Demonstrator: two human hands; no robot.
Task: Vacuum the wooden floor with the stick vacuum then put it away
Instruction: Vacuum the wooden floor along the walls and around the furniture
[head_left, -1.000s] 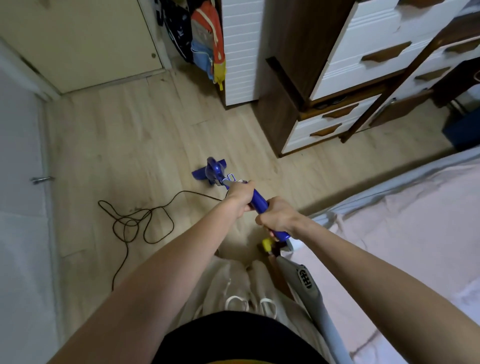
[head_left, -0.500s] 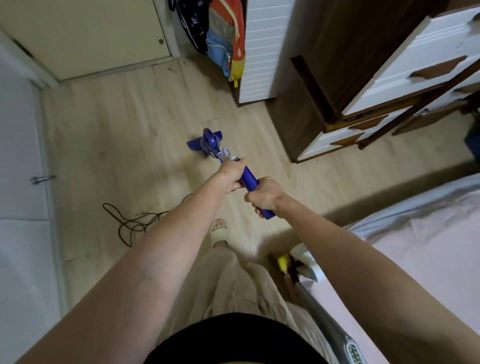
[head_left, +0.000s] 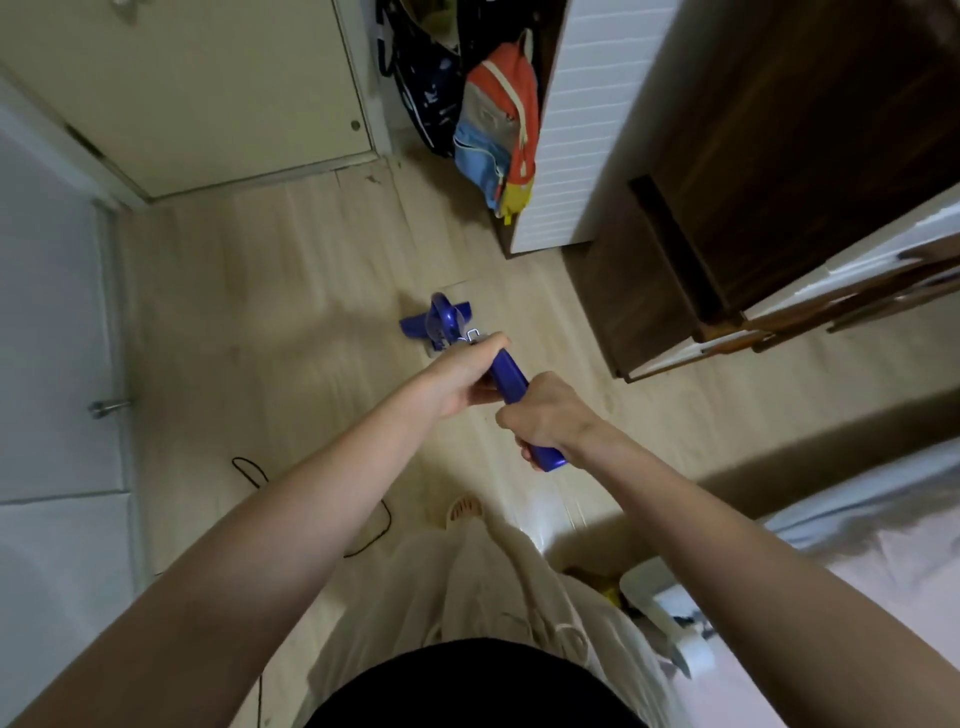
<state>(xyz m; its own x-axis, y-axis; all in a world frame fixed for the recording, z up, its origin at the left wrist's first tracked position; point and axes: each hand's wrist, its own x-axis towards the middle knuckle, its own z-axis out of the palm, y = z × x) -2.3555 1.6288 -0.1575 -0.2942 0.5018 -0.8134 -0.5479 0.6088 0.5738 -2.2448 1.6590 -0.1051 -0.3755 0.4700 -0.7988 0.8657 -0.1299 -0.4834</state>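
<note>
Both hands wrap blue stick vacuum (head_left: 506, 371) handle: left hand (head_left: 462, 371) forward, right hand (head_left: 543, 415) at butt end. Long axis runs ahead-left; floor head (head_left: 435, 323) on wooden floor (head_left: 260, 312) beyond left hand.

Stick vacuum (head_left: 506, 371) mid-floor (head_left: 270, 291), head (head_left: 436, 323) ahead of both hands: left hand (head_left: 467, 371) farther up the handle, right hand (head_left: 545, 415) nearer. Cord (head_left: 249, 470) on floor left. Backpack (head_left: 501, 130) at far edge, dresser (head_left: 779, 171) right, bed (head_left: 883, 571) near-right.

text: none legible | labels: none | brands: none | numbers: none
</note>
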